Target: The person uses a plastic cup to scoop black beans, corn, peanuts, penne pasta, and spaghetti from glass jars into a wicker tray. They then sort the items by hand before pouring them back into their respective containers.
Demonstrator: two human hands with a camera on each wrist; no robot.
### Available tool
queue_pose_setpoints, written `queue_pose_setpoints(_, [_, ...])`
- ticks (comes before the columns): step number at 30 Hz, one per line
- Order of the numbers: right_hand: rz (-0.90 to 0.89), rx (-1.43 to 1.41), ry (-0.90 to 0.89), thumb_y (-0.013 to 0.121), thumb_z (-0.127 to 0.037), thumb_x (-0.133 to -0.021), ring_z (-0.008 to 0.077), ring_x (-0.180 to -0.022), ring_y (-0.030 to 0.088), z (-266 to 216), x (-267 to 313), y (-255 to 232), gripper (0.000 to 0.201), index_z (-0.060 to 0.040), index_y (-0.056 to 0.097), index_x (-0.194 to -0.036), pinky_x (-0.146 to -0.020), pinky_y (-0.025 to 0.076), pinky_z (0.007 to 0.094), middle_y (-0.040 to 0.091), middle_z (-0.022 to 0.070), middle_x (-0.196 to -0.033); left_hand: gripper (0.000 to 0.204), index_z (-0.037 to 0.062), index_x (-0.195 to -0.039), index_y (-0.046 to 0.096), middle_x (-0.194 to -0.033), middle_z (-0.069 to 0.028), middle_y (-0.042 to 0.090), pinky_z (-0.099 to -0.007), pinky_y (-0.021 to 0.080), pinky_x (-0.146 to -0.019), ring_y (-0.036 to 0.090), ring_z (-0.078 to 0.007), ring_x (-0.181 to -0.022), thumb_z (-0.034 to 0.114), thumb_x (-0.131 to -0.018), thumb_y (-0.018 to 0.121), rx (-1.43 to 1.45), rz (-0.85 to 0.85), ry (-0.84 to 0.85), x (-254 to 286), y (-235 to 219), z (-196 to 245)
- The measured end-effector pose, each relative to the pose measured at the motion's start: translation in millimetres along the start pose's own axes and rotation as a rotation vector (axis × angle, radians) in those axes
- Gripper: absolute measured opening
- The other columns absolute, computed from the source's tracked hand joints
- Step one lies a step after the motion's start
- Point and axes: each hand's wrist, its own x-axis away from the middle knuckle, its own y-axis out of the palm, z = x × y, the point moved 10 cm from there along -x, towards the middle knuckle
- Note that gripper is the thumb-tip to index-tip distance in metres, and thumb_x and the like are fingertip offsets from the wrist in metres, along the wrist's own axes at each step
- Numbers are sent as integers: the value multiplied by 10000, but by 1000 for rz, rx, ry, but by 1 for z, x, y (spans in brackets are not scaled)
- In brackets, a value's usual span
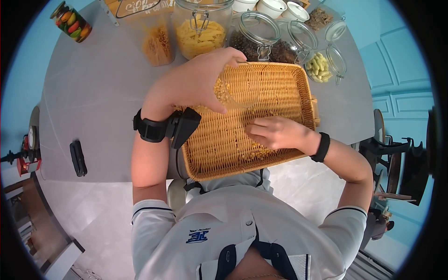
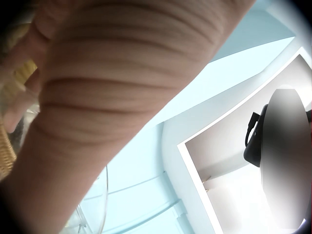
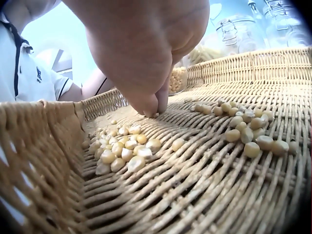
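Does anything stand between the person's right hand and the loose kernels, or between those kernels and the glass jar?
Nothing visible blocks either path. The right hand has its fingertips down in the basket, beside the loose kernels. From there to the glass jar in the left hand, only woven floor and stray kernels show.

Can make out large blue "E" on chest of white shirt [image 1: 221, 207], preceded by unclear letter; includes tiny line alongside, too small to read. Also shows white script on wood-coloured panel [image 1: 140, 6], far edge of table [image 1: 107, 98], not legible.
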Motion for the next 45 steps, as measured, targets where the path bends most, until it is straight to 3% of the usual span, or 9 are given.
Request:
queue_pose_setpoints(8, [510, -539, 480, 799, 31, -748, 220, -868, 712, 65, 18, -89, 180, -12, 745, -914, -709, 591, 302, 716, 90, -1001, 1002, 81, -1468, 435, -1378, -120, 572, -384, 436, -1126, 544, -269, -1311, 85, -581, 902, 50, -23, -20, -2, 6, 3])
queue_pose_setpoints(11, [586, -439, 502, 796, 11, -794, 211, -856, 724, 74, 1, -127, 131, -16, 766, -919, -704, 591, 296, 738, 99, -993, 1011, 83, -1467, 435, -1376, -119, 572, -385, 432, -1129, 543, -270, -1313, 106, -577, 916, 21, -37, 31, -4, 10, 4])
queue_pose_setpoints(14, [534, -495, 474, 805, 7, -789, 197, -874, 723, 78, -20, -118, 157, -28, 779, -940, -733, 593, 307, 745, 97, -982, 1017, 83, -1465, 437, -1372, -118, 572, -387, 429, -1132, 540, -271, -1318, 124, -575, 928, 25, -38, 48, -4, 10, 4])
queue_pose_setpoints(20, [658, -573, 661, 800, -10, -810, 205, -845, 714, 104, 27, -112, 170, -14, 779, -979, -779, 574, 306, 749, 86, -986, 1013, 90, -1448, 452, -1352, -114, 588, -390, 429, -1137, 541, -275, -1323, 139, -563, 942, 39, -55, 20, -2, 5, 3])
queue_pose_setpoints(24, [239, -627, 758, 824, -66, -801, 255, -859, 704, 108, 30, -45, 251, 18, 757, -1028, -790, 568, 331, 740, 123, -1009, 1003, 101, -1437, 459, -1333, -111, 601, -392, 435, -1130, 559, -276, -1300, 128, -555, 937, 26, -16, 70, -1, 2, 3])
queue_pose_setpoints(25, [170, -540, 682, 825, -100, -795, 314, -934, 696, 100, 23, -34, 324, 19, 739, -1084, -839, 567, 385, 715, 152, -1063, 1001, 103, -1435, 460, -1329, -109, 604, -391, 442, -1120, 564, -274, -1293, 126, -554, 933, 21, -13, 62, -1, 2, 4])
queue_pose_setpoints(32, [88, -554, 582, 793, -44, -801, 347, -1015, 683, 83, 0, 0, 357, 12, 705, -1142, -884, 583, 414, 682, 163, -1128, 965, 96, -1406, 477, -1286, -105, 636, -378, 479, -1047, 597, -264, -1250, 143, -549, 918, -39, -2, -9, 6, -2, 9])
queue_pose_setpoints(41, [81, -691, 658, 752, -34, -839, 351, -880, 701, 90, 2, 14, 136, 22, 737, -962, -781, 570, 399, 715, 150, -954, 982, 87, -1407, 477, -1292, -117, 637, -389, 479, -1041, 606, -277, -1232, 178, -544, 936, -58, -19, -42, 5, 1, 4])
queue_pose_setpoints(45, [45, -724, 711, 763, 58, -793, 244, -846, 713, 96, 9, 20, 150, 5, 723, -928, -768, 580, 318, 728, 115, -957, 1004, 77, -1426, 469, -1310, -128, 629, -395, 474, -1049, 600, -281, -1240, 184, -545, 941, -20, -25, -44, 4, 0, 0])
